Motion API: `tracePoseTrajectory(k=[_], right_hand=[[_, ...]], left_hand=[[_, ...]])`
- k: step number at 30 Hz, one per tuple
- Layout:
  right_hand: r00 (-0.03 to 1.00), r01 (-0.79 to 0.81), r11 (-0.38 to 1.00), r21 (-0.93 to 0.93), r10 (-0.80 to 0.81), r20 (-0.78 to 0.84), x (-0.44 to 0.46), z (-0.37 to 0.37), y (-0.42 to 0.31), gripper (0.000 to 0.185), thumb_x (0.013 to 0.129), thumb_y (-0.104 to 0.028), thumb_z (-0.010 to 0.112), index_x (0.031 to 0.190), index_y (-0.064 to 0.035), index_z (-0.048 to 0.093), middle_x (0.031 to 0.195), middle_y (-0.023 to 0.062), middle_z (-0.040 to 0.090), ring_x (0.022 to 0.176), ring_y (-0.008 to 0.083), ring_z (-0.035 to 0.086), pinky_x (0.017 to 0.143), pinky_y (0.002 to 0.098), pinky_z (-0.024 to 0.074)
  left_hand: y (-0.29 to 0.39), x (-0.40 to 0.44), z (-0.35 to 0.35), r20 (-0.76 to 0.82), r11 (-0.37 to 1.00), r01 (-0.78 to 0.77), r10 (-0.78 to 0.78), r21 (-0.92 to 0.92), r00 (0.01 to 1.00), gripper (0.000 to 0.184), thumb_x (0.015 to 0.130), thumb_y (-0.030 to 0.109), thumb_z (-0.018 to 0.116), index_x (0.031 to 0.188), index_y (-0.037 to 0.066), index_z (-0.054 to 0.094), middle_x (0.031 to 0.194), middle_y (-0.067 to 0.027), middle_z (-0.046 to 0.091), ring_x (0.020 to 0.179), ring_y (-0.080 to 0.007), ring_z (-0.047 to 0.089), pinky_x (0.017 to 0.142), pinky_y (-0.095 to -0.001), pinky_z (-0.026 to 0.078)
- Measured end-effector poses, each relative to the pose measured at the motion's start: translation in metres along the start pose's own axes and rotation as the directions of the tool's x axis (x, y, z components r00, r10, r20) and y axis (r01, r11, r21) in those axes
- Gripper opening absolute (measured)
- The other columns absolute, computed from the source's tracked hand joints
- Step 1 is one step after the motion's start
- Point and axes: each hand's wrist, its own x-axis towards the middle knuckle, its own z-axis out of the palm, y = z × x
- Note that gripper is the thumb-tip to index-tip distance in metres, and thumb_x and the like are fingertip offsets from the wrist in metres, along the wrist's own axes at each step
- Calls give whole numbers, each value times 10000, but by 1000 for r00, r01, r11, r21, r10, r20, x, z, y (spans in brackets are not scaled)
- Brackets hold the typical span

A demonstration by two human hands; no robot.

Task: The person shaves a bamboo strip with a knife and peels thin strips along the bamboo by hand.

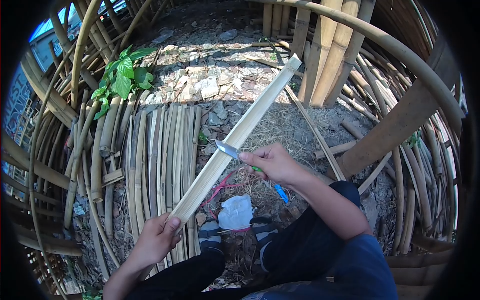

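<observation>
On stony ground [200,87], among bamboo poles [330,60], hands [156,237] [274,162] gripping split bamboo [212,172] and knife [227,149]

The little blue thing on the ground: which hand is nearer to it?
Right. The right hand, holding the knife, appears just above the blue thing in view; the left hand, gripping the bamboo strip, is well to its left.

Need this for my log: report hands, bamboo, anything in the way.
Left hand gripping split bamboo, near end. Right hand holding knife across it. No obstruction visible around the knife.
</observation>
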Motion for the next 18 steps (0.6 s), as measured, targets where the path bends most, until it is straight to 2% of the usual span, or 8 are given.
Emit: tracePoseTrajectory(k=[2,6,9,11,14,17,18], right_hand=[[999,-30,1000,9,29,16,4,-8,3,449,950,-394,704,767,16,713,579,2,578,457,56,468,434,236,363],[999,-19,999,35,20,-28,10,-14,8,446,950,-397,704,787,18,714,573,0,568,458,54,465,432,232,357],[995,-68,997,26,70,-78,15,-38,0,444,964,-411,679,768,-12,681,549,-11,528,439,49,434,411,226,323],[987,-100,984,148,117,-111,18,-55,-1,457,981,-428,646,729,-48,625,526,-24,481,417,46,396,393,220,280],[987,-105,989,100,116,-112,14,-50,-10,473,999,-441,611,709,-69,581,516,-32,456,402,46,369,380,219,254],[989,-107,983,147,90,121,-6,-6,1,436,981,-371,667,753,0,662,556,-8,522,462,48,440,427,224,334],[988,-107,983,151,89,123,-11,5,-1,436,981,-371,667,753,0,662,556,-8,522,462,48,440,427,224,334]], left_hand=[[3,-2,0,2,998,10,-10,58,1000,355,1076,289,491,984,-37,597,641,17,495,519,-60,467,480,-252,391],[6,-1,2,-14,999,12,-11,52,1000,357,1076,291,489,972,-33,596,622,15,487,501,-60,457,472,-252,388],[3,-2,1,-14,996,23,-22,81,1000,358,1077,292,487,961,-29,594,617,10,487,490,-62,456,469,-252,388],[1,-5,0,14,997,41,-42,62,999,362,1076,296,486,951,-27,590,615,10,489,481,-63,455,466,-250,386],[-3,0,-1,8,999,43,-43,28,999,362,1077,295,483,951,-27,589,614,7,491,481,-63,459,456,-252,380],[1,0,3,7,1000,22,-22,8,1000,360,1079,289,477,946,-26,588,611,9,483,479,-63,451,446,-252,367],[1,0,4,5,1000,24,-24,10,1000,360,1079,289,477,946,-26,588,611,9,483,479,-63,451,446,-252,367]])
